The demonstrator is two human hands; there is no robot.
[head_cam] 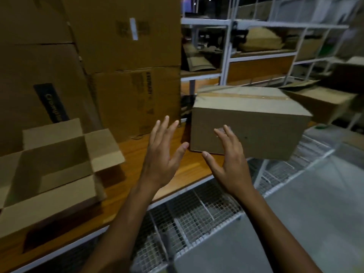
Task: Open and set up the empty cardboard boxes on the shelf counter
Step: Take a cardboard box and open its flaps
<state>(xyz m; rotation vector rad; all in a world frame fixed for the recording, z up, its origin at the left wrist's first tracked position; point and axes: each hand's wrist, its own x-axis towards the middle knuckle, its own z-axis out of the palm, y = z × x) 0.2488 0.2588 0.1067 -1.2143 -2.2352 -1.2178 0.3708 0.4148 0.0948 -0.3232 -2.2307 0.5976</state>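
Both spread, empty, the left hand [163, 154] and right hand [228, 162] seemingly hover before the taped box [250, 123].

Both your bare forearms reach forward and up from the bottom of the view, roughly side by side. Your left hand [163, 152] is open, palm turned inward, fingers spread and pointing up, thumb angled toward the right. Your right hand [229, 160] is open too, fingers loosely spread, thumb pointing left. The two thumbs sit near each other, apart. Neither hand holds anything.
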